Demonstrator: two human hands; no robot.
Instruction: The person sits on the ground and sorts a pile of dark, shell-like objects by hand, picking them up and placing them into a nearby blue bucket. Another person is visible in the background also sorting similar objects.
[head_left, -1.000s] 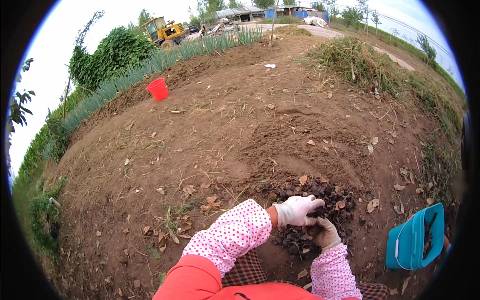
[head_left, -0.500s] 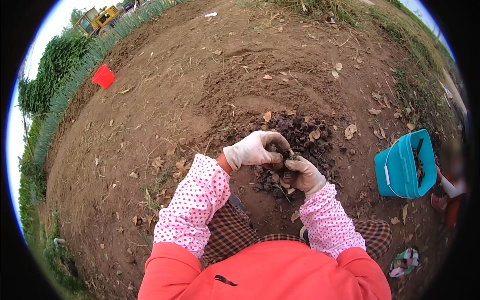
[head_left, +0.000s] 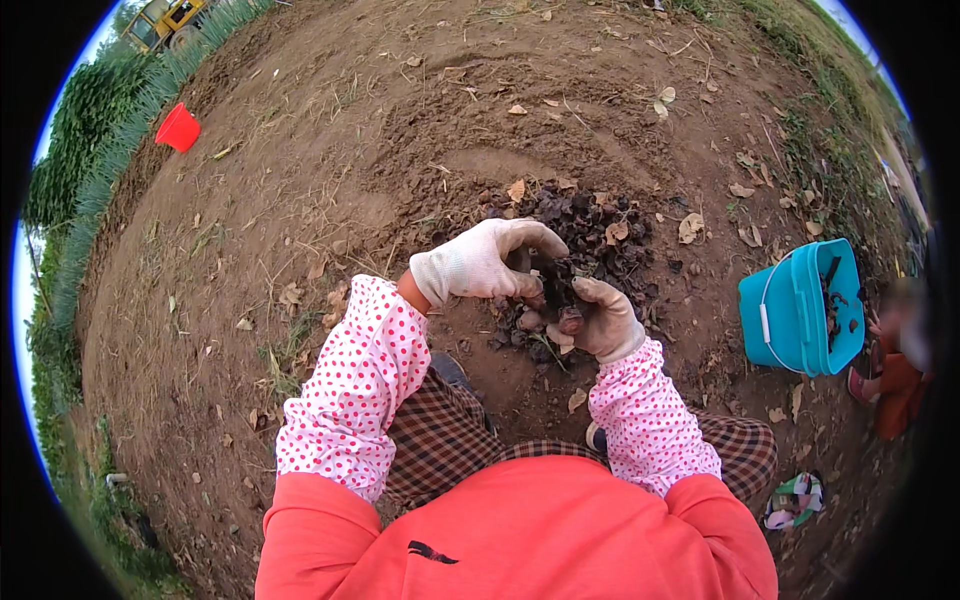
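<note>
My left hand [head_left: 492,262], in a soiled white glove, curves over a heap of dark, curled, leaf-like pieces [head_left: 625,250]. Its thumb and fingers are apart, with dark pieces showing in the gap. My right hand [head_left: 610,325], also gloved, is closed at the near side of the heap. A small roundish brown lump [head_left: 571,320] shows at its fingers. Below the hands, a few pale brown bits and a green stem lie at the heap's edge. Fingertips and dark pieces blend together, so small details are hard to make out.
A teal bucket [head_left: 785,315] with dark pieces inside stands to the right, with another person [head_left: 895,365] beyond it. At the far left is a red bucket [head_left: 178,128]. A crumpled bag [head_left: 796,500] lies at the lower right. Dry leaves dot the soil.
My hands were close together on a small dark clump; now their fingers are farther apart. The left hand has opened wider. The whole view has shifted slightly.
</note>
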